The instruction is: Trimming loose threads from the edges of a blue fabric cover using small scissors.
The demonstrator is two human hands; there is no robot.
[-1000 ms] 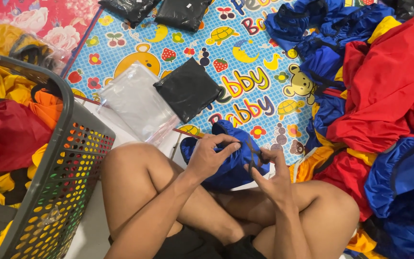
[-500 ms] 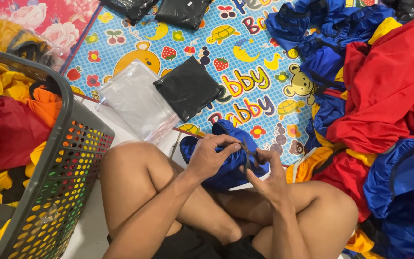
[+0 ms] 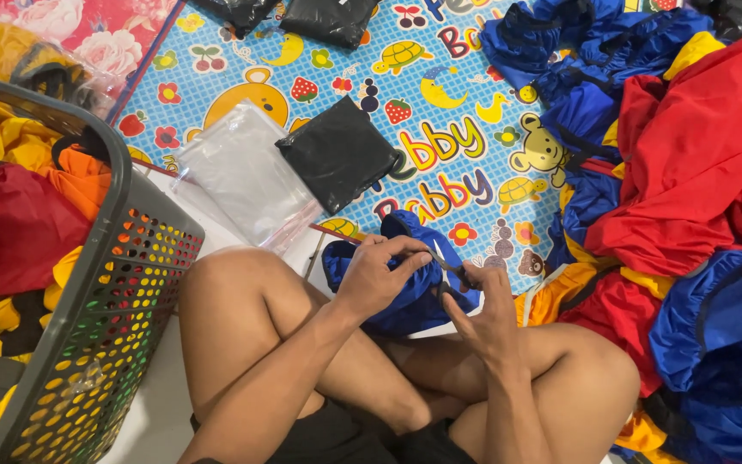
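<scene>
At the lower centre of the frame, above the person's crossed bare legs, both hands work on a bunched blue cloth piece (image 3: 405,292). The left hand (image 3: 380,277) is clenched on the cloth's upper edge, fingers curled over the fabric. The right hand (image 3: 483,314) pinches a thin dark strap (image 3: 450,268) that runs from the cloth between the two hands. The cloth rests against the knees, at the edge of a colourful play mat (image 3: 440,146) on the floor. Upper centre on the mat lie a black folded pouch (image 3: 338,153) and, just left of it, a clear plastic bag (image 3: 242,176). A grey perforated basket (image 3: 105,301) holding red and yellow fabric stands at the left. A heap of red and blue cloth (image 3: 689,189) fills the right side.
</scene>
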